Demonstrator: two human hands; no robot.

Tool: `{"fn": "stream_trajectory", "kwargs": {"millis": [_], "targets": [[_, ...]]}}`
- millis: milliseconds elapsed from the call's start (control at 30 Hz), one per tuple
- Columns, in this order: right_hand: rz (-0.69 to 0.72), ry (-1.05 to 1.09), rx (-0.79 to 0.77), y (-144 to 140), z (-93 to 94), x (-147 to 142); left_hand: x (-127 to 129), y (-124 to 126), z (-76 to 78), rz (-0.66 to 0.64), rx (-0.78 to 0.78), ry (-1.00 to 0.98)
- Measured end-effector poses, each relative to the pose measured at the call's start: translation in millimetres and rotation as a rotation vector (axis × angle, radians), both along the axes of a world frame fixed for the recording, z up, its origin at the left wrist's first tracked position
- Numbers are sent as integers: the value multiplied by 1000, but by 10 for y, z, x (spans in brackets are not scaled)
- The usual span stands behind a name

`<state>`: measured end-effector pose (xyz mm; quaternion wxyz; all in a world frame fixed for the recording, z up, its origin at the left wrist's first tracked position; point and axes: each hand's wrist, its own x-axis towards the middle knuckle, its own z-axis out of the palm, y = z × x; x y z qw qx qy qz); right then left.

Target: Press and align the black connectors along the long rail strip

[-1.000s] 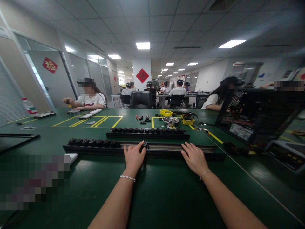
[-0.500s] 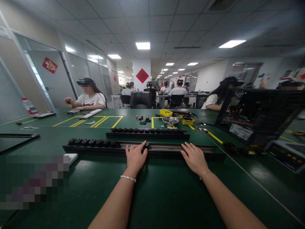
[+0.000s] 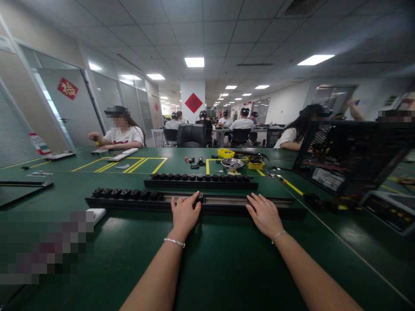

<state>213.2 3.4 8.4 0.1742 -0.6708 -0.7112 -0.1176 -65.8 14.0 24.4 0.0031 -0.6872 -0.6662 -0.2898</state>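
Observation:
A long black rail [image 3: 227, 201] lies across the green table in front of me, with several black round parts [image 3: 125, 193] seated in its left half. My left hand [image 3: 184, 214] rests on the rail's middle, its fingertips touching one small black part [image 3: 199, 198] in the channel. My right hand [image 3: 265, 214] lies flat on the rail further right, fingers spread, holding nothing. A second black rail [image 3: 201, 182] filled with similar parts lies just behind the first.
Behind the rails stand a metal bowl [image 3: 231, 163], yellow bins [image 3: 226, 153] and small tools. An open black computer case [image 3: 353, 155] sits at the right. A white block [image 3: 96, 214] lies left of my hands. Other people work at the far side and at distant tables.
My left hand slid a little to the right along the rail, carrying the small black part with it. My right hand stayed in place.

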Motion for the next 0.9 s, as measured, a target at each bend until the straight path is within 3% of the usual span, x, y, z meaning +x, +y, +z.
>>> {"fn": "stream_trajectory", "kwargs": {"millis": [900], "targets": [[-13,1,-12,-19,19,-19,18,7,-52,-52,17,27]]}}
